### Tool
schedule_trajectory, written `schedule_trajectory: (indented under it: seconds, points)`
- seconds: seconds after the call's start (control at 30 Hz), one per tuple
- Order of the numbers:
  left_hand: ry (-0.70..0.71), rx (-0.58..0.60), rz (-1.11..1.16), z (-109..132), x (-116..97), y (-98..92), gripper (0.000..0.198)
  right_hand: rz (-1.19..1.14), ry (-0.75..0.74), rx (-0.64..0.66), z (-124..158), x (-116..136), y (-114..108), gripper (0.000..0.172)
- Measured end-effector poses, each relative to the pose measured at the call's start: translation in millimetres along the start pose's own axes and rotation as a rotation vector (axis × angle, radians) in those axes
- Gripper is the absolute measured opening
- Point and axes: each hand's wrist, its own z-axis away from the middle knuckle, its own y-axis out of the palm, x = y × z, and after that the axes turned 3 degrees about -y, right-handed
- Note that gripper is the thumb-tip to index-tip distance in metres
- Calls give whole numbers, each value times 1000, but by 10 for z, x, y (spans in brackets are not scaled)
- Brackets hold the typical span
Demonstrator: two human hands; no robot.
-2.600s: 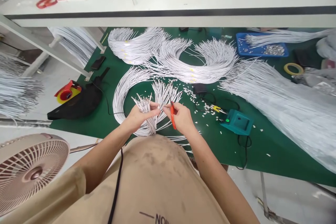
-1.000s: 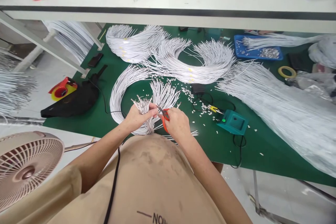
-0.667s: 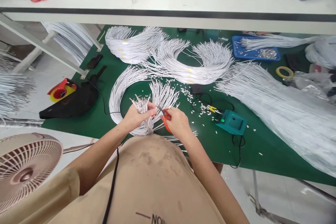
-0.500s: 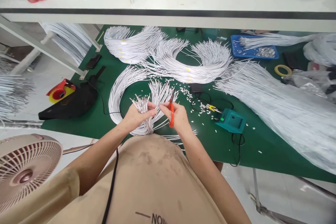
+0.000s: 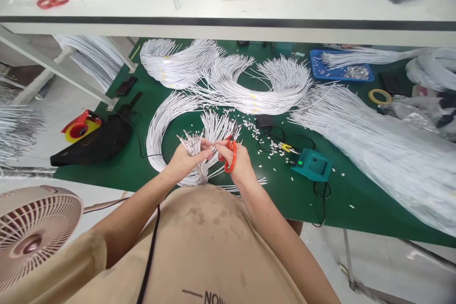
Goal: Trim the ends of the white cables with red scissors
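A bunch of white wires [image 5: 192, 143] is gripped in my left hand [image 5: 185, 159], their cut ends sticking up beside the thumb. My right hand [image 5: 242, 159] is closed around red-handled scissors [image 5: 231, 156], whose dark blades point up and away from me. The fingertips of both hands meet over the wires, pinching something small that I cannot make out. Just beyond them, more loose wire ends [image 5: 215, 123] fan out on the green table. A coil of white wire [image 5: 155, 130] curves round to the left of my hands.
Small white scraps [image 5: 252, 128] lie scattered right of my hands, near yellow-handled cutters [image 5: 285, 147] and a teal device [image 5: 313, 164]. Wire bundles [image 5: 252, 97] fill the back. A blue tray [image 5: 320, 73] holds metal bits. A shelf [image 5: 142, 2] overhangs the table; a fan [image 5: 35, 242] stands left.
The red scissors have turned in my right hand, so their handle loops now face me more fully. Both hands stay together over the wires. The view has shifted slightly.
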Motion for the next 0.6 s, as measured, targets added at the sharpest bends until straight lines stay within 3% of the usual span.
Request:
schedule_trajectory:
  seconds: [0.13,0.2,0.27,0.4,0.47,0.6]
  points:
    - [-20,148,123,-24,23,-8,40,-112,68,116,-55,-114,31,21]
    - [-33,171,125,-29,32,-17,45,-68,70,114,-86,-164,21,25]
    - [-51,142,105,-29,31,-27,44,79,-12,-18,-111,-184,-12,26]
    - [-61,71,-3,-26,4,-42,33,342,-326,-294,-111,-90,-82,23]
    - [-58,29,-88,-29,-3,-43,33,399,-415,-296,-82,11,-78,22]
    - [-67,-8,-158,-45,8,-36,39,471,-476,-176,-26,172,-4,21]
